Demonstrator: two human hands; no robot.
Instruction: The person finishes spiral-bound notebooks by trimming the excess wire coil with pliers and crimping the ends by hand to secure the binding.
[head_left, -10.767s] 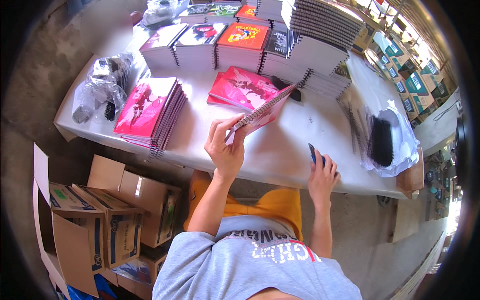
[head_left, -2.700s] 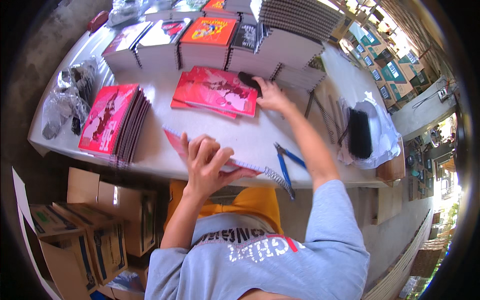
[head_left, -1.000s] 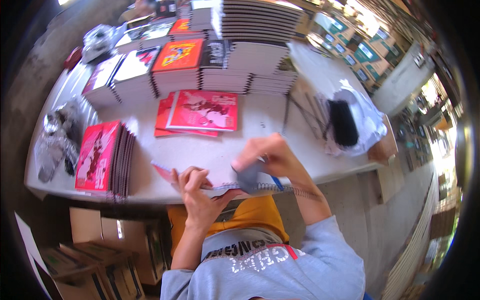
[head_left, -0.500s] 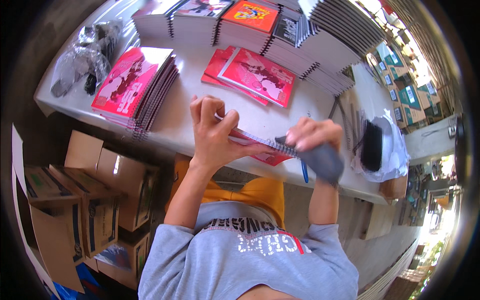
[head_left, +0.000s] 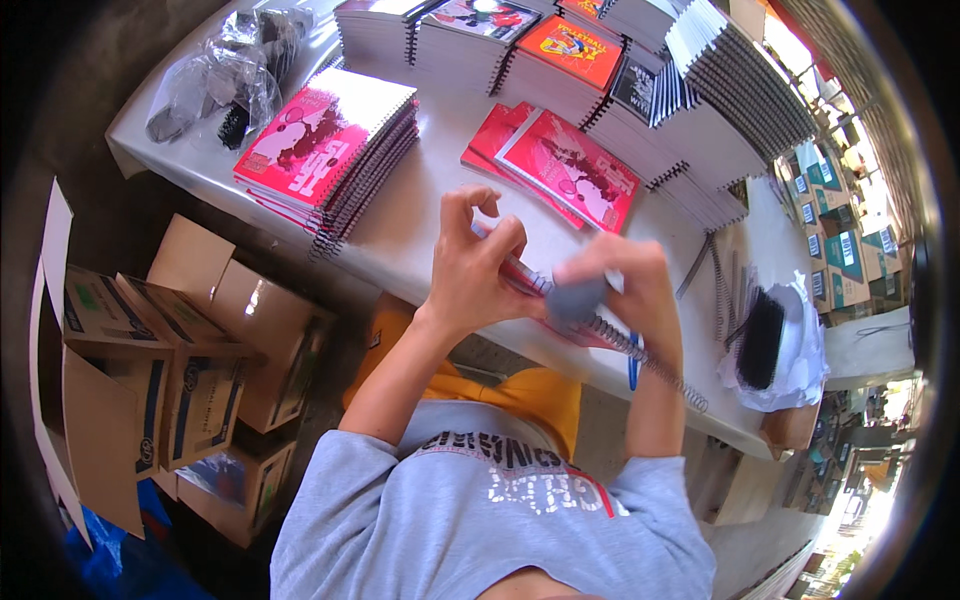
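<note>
Two hands meet over the near edge of the table (head_left: 400,235). The left hand (head_left: 470,265) pinches a notebook (head_left: 522,271) between thumb and curled fingers, seen almost edge-on; that grip probably keeps the sheets lined up and the edge steady. The right hand (head_left: 640,285) clasps a dark grey pad (head_left: 575,304) against a coil (head_left: 650,361), perhaps for friction or to spare the skin. Blur hides the pad's outline and just where the fingers sit. The coil runs from the notebook's edge, past the pad, into a long free tail across the right wrist; which holes it occupies cannot be told. Beside that wrist only a blue handle (head_left: 634,365) shows.

Farther in, a stack (head_left: 310,150) of pink books stands at left, seemingly set aside to leave room for the hands. Loose books (head_left: 570,170) overlap beyond the hands, likely for easy reach. At right, loose coils (head_left: 720,285) lie near a black bundle (head_left: 762,345) on crumpled white wrapping (head_left: 800,345); its strands blur together. Beyond, tall piles (head_left: 690,120) are partly cut off, and a clear bag (head_left: 225,85) obscures its dark contents.
</note>
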